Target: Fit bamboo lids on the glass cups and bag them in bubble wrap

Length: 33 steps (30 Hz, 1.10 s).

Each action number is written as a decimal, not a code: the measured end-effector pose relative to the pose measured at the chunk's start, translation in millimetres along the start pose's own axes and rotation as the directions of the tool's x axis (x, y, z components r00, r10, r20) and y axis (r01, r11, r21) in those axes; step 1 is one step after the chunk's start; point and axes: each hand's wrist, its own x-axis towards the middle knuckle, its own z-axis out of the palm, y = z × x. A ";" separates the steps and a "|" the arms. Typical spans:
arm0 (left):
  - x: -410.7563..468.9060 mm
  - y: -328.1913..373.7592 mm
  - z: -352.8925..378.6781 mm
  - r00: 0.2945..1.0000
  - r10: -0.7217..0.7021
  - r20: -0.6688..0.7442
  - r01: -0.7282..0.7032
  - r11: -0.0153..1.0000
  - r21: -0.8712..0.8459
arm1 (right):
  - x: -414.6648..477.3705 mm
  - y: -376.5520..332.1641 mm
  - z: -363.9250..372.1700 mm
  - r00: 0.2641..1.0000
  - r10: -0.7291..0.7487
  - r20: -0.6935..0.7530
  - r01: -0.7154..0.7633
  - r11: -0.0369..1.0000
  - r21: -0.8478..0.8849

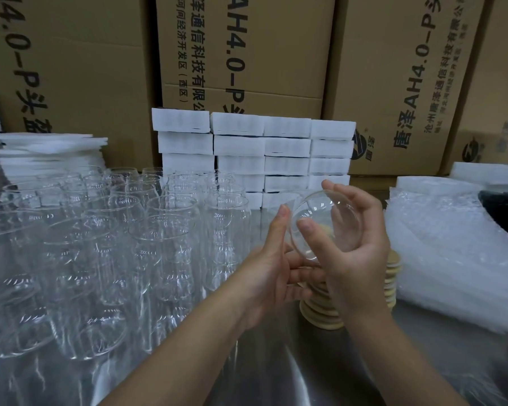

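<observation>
Grip: right hand [355, 250] clamped on cup [323, 212], thumb across the mouth, fingers behind. Left hand [272, 276] curls under it, forefinger up along the rim. Cup is tilted above the surface [305, 376], mouth toward camera, with no lid fitted yet. Lids [323, 315] are stacked directly beneath. Risk: smooth glass could slip when one hand lets go for a lid and strike the stack. A left forearm swing could topple the crowded cups [165, 230]. Bubble wrap [452, 253] lies right, foam blocks [276, 148] and boxes [247, 54] behind.
</observation>
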 end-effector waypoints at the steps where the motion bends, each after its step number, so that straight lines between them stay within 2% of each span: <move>1: 0.5 -0.5 -0.2 1.000 -0.005 -0.008 0.005 1.000 0.005 | 0.4 -0.8 0.6 1.000 0.010 -0.010 -0.010 1.000 0.004; 15: 3.2 -3.1 0.1 0.997 -0.048 -0.054 0.048 0.999 -0.001 | -0.3 -5.5 2.8 0.993 0.067 -0.102 -0.066 0.998 0.013; 33: 4.8 -4.6 -1.4 0.997 -0.029 -0.073 0.032 0.999 0.041 | -2.3 -3.3 4.4 0.993 0.048 -0.109 -0.054 0.997 -0.056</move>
